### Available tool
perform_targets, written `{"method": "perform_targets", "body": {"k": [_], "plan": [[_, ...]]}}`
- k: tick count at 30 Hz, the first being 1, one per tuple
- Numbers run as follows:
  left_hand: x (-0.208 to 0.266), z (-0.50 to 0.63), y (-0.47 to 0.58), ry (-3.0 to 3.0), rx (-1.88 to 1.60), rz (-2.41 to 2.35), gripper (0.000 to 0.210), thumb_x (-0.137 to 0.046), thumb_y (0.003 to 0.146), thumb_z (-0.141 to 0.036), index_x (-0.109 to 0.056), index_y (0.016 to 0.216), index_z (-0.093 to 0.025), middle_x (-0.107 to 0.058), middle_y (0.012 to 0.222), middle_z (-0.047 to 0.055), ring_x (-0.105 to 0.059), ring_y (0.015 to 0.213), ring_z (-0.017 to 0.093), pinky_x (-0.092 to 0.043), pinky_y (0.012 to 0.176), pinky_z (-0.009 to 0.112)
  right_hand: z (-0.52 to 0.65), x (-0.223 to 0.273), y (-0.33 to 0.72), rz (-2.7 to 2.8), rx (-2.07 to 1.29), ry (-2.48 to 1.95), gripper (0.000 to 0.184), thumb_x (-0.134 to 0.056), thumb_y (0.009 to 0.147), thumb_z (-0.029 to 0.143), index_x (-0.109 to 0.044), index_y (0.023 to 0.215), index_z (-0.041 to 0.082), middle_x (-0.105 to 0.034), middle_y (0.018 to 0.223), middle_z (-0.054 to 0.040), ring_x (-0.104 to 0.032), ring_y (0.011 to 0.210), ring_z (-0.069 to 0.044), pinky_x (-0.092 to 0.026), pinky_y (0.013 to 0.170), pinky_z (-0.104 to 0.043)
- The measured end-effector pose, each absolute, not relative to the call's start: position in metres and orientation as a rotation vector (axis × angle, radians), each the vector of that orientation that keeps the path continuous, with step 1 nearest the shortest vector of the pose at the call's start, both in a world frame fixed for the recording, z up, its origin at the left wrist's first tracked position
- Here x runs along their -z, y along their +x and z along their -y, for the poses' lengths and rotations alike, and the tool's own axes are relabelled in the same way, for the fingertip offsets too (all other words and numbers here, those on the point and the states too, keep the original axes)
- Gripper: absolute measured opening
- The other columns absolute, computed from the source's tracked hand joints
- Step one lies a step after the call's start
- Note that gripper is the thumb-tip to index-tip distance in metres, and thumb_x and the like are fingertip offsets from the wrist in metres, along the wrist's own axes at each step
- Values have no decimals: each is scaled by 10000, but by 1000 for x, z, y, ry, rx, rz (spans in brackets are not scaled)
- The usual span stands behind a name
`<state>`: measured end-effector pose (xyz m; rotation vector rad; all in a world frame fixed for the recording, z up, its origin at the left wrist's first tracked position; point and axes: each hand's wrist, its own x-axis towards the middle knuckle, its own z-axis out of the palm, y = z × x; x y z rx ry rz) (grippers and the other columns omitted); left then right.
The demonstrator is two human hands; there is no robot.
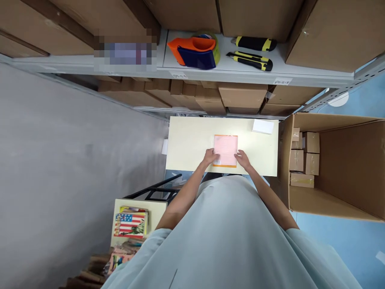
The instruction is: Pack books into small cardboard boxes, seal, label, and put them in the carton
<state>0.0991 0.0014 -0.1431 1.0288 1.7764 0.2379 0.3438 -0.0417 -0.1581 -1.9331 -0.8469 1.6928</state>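
A thin pink book (pixel 226 150) with orange bands along its top and bottom edges is at the middle of the pale table (pixel 189 138). It has a small whitish patch near its lower left corner, and a glint at its top edge. My left hand (pixel 210 155) grips the left edge, thumb on top of the cover. At the opposite edge my right hand (pixel 242 157) pinches the book, its thumb over the side. Whether the book rests flat or is raised slightly, I cannot tell.
A white box (pixel 262 126) lies at the table's back right. Right of the table, a large open carton (pixel 351 168) holds several small boxes. Cutters (pixel 252 61) and an orange tape dispenser (pixel 195 51) lie on the shelf above. Books (pixel 130 224) are stacked at lower left.
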Motion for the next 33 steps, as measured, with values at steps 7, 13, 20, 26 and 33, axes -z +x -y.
{"method": "perform_targets", "body": {"k": [7, 13, 20, 26, 33], "plan": [[144, 2, 101, 957, -276, -1651, 361, -885, 652, -222, -718, 960, -133, -742, 946, 69, -694, 959, 226, -576, 851, 301, 40, 159, 353, 672, -1687, -1927, 477, -833, 786, 493, -723, 1131, 183, -790, 1215, -138, -730, 1188, -309, -582, 1069, -423], [142, 4, 81, 869, -338, -1545, 574, -926, 637, -252, -744, 1163, -114, -797, 1196, 161, -706, 1230, 335, -575, 1009, 372, 27, 141, 324, 673, -1734, -1805, 459, -900, 713, 495, -693, 1004, 206, -813, 1027, -106, -765, 1009, -285, -638, 910, -418], [134, 16, 53, 775, -408, -1373, 738, -964, 689, -390, -724, 1341, -139, -663, 1518, 235, -634, 1420, 380, -514, 1171, 446, 22, 101, 271, 744, -1668, -1749, 411, -864, 725, 421, -718, 1039, 200, -838, 1081, -95, -775, 1026, -300, -630, 951, -459], [116, 9, 1, 731, -531, -1321, 776, -836, 872, -590, -623, 1472, -146, -596, 1596, 233, -577, 1491, 305, -505, 1185, 413, 25, 42, 238, 734, -1733, -1639, 479, -917, 721, 445, -752, 1091, 189, -852, 1097, -102, -796, 1029, -313, -652, 952, -457], [67, -15, -71, 596, -489, -842, 786, -748, 841, -819, -791, 1237, -142, -820, 1215, 189, -754, 1232, 346, -598, 1071, 456, 25, -17, 198, 720, -1764, -1435, 584, -930, 755, 511, -760, 1223, 207, -834, 1222, -110, -785, 1122, -326, -632, 1035, -488]]}}
